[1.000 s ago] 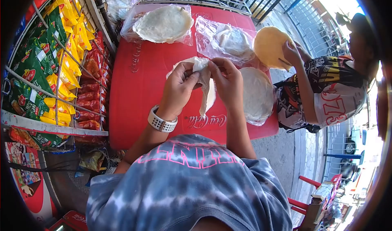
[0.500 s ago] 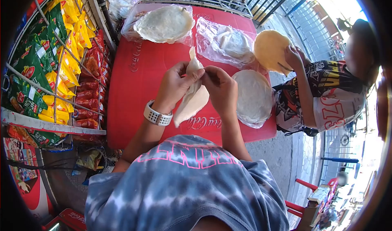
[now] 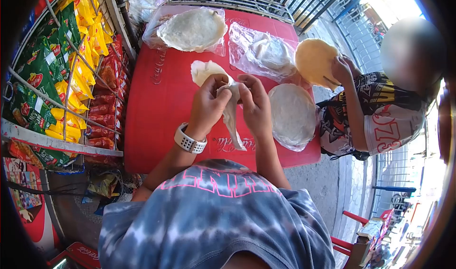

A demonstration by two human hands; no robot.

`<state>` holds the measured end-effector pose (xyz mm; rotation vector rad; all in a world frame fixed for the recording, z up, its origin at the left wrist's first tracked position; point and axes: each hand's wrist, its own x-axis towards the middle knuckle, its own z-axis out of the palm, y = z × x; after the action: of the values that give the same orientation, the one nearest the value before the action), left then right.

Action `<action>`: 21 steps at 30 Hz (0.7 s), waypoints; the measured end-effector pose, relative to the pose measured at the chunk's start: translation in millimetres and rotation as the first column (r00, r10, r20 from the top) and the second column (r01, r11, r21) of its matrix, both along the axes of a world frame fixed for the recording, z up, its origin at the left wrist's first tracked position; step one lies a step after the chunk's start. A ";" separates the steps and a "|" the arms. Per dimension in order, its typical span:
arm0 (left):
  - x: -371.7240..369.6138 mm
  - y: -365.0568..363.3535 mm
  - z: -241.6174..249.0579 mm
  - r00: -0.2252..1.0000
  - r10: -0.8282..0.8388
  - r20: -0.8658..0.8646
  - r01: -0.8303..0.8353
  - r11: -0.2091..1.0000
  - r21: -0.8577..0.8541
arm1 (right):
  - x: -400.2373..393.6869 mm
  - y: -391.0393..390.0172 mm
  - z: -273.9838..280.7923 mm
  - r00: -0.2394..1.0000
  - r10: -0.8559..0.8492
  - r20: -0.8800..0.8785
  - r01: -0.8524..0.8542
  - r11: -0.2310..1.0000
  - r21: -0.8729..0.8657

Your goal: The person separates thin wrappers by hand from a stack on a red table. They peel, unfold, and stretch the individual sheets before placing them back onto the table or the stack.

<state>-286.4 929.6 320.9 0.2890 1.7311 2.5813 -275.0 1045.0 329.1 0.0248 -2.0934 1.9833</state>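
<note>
A thin, pale spring roll wrapper (image 3: 231, 119) is gathered between my two hands over the red table. My left hand (image 3: 209, 102), with a white watch on its wrist, pinches it near the middle with thumb and fingers. My right hand (image 3: 255, 102) pinches the same sheet close beside it, thumb against fingers. One rounded flap (image 3: 205, 70) spreads out beyond my left hand, while a narrow twisted end hangs toward me. To the right of my right hand lies a round stack of wrappers (image 3: 293, 117).
At the far left of the red table (image 3: 156, 112), another wrapper stack (image 3: 192, 29) rests on plastic. A clear plastic bag (image 3: 261, 52) lies at the back. A person (image 3: 375, 98) on the right holds a yellowish round sheet (image 3: 316, 60). Snack packs (image 3: 61, 79) hang in a wire rack at left.
The wrapper has been turned in my hands: its wide part now spreads out on the far side and its near end hangs narrow. My hands have moved slightly toward me.
</note>
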 end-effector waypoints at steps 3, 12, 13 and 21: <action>4.7 0.4 1.6 0.998 -0.012 -0.062 0.010 0.999 -0.045 | 3.6 0.1 6.2 0.994 0.084 -0.071 -0.065 0.969 0.238; 2.2 -12.2 2.3 0.994 -0.077 -0.076 0.062 0.981 -0.184 | -0.2 24.1 17.8 0.984 0.162 0.078 -0.172 0.975 0.144; 2.5 -12.9 1.4 0.993 -0.065 -0.096 0.046 0.981 -0.187 | -1.0 27.7 15.2 0.993 0.100 0.063 -0.111 0.970 0.217; 3.2 -17.8 -8.9 0.999 -0.044 -0.030 0.036 0.975 -0.221 | -5.3 19.5 -1.2 0.993 -0.111 -0.039 0.097 0.961 -0.258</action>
<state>-283.2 911.8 312.0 0.3596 1.9796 2.3412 -280.3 1064.5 328.0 -0.0782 -1.7536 2.1462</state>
